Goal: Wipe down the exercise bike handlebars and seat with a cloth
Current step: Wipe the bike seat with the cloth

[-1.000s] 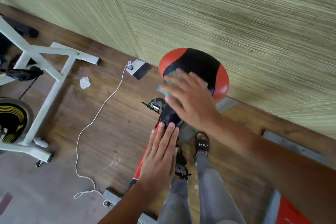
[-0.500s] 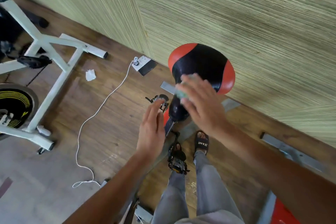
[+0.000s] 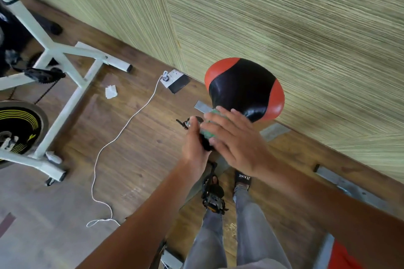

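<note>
Seat (image 3: 242, 87) of the exercise bike, black in the middle with red panels at either side, stood in front of the person close to the straw-textured green wall (image 3: 284, 28), its broad rear end toward the wall and its narrow nose pointing back at the person. Green cloth (image 3: 208, 130) lay on the nose of the seat, mostly covered by the right hand (image 3: 236, 144), whose fingers were spread and nearly straight, pressing flat on the cloth rather than curling round it. Left hand (image 3: 194, 146) came in from the lower left and rested against the left side of the nose, just beside the cloth; its fingers appeared to wrap the nose, though how far could not be told, since the right hand overlapped them. Below the hands, a black pedal (image 3: 213, 195) of the bike showed between the person's grey trouser legs, and a black sandal (image 3: 242, 178) stood on the brown wooden floor (image 3: 135, 137). Well apart to the left stood a second, white-framed bike (image 3: 63, 85) with a black and yellow flywheel (image 3: 19, 124). A white cable (image 3: 122, 131) ran across the floor from a socket block (image 3: 172, 76) near the wall, and a crumpled white scrap (image 3: 111, 91) lay between the white frame and the cable
</note>
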Demonstrator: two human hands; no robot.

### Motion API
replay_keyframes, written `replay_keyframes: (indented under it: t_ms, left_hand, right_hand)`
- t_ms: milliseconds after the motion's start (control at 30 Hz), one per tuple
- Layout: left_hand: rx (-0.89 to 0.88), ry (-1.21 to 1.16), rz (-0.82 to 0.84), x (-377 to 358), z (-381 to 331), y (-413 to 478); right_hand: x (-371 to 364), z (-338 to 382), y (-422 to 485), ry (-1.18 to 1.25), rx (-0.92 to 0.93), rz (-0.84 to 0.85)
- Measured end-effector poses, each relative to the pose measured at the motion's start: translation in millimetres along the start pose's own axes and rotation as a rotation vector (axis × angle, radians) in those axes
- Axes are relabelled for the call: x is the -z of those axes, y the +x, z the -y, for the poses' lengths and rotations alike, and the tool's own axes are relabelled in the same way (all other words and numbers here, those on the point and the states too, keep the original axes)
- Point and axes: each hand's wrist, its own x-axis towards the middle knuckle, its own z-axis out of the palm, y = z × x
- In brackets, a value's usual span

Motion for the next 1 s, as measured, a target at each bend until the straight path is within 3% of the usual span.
replay_keyframes:
  t_ms: [67,133,200,267,333,433,533,633,700,767,833,1000]
  left_hand:
    - [-0.287,0.440,-0.097,-3.6,7.9,-8.9]
    - [-0.755,0.927,-0.176,-1.0,18.9,-16.3]
    - [-1.123,1.337,0.005,1.9,27.9,-18.0]
    - [-1.291,1.680,0.102,7.7,34.7,-13.3]
    - [-1.305,1.859,0.087,13.2,35.1,-6.3]
    - [-1.313,1.962,0.123,16.4,37.2,-2.2]
    - [-1.324,1.982,0.115,16.6,33.0,-1.8]
    - [-1.322,1.977,0.116,17.2,29.5,-2.0]
    - [-1.329,1.978,0.129,16.8,27.8,-3.8]
    - [-1.310,1.959,0.118,17.3,28.2,-4.1]
    - [-1.308,1.941,0.100,16.8,28.1,-4.7]
    - [-1.306,1.961,0.097,17.1,27.1,-3.6]
  right_hand:
    - [13.4,-29.6,26.4,-0.050,-0.043,0.033]
    - [22.9,-62.0,62.8,-0.137,-0.093,0.082]
    - [32.8,-90.8,101.6,-0.172,-0.113,0.120]
    - [40.9,-96.7,128.3,-0.170,-0.177,0.098]
    - [35.6,-82.9,128.4,-0.234,-0.050,0.116]
    - [22.7,-60.4,102.7,-0.290,0.307,0.322]
    - [34.5,-69.8,141.8,-0.352,0.299,0.497]
    - [33.1,-64.8,167.0,-0.459,0.252,0.526]
    - [26.7,-58.5,156.4,-0.533,0.412,0.525]
    - [28.3,-59.9,155.2,-0.485,0.454,0.571]
    - [34.2,-71.6,172.8,-0.327,0.300,0.496]
    - [47.9,-118.7,175.3,0.073,-0.520,0.293]
